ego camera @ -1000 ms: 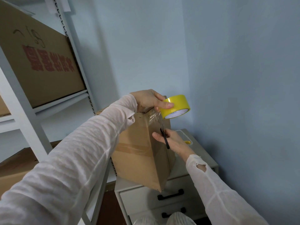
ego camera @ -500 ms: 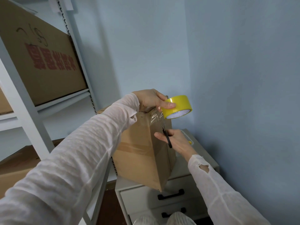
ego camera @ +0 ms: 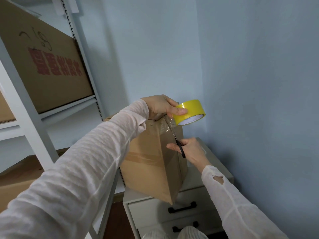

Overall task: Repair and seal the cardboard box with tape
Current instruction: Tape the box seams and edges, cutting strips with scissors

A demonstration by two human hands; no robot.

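A tall brown cardboard box (ego camera: 146, 163) stands on end on a white drawer cabinet (ego camera: 222, 176). My left hand (ego camera: 160, 106) rests on the box's top and grips a yellow tape roll (ego camera: 189, 112) beside its upper right corner. A strip of clear tape runs from the roll down onto the box's top edge. My right hand (ego camera: 191, 150) grips black-handled scissors (ego camera: 179, 145). Their blades point up into the tape strip just below the roll. An older band of brown tape crosses the box's left face.
A white metal shelf rack (ego camera: 25, 118) at left holds a large printed carton (ego camera: 43, 66); another carton (ego camera: 17, 178) sits lower left. The cabinet has two drawers with black handles (ego camera: 182, 207). Blue walls close in behind and to the right.
The scissors' blades have moved further up into the tape strip under the roll. Both hands and the box stay almost where they were.
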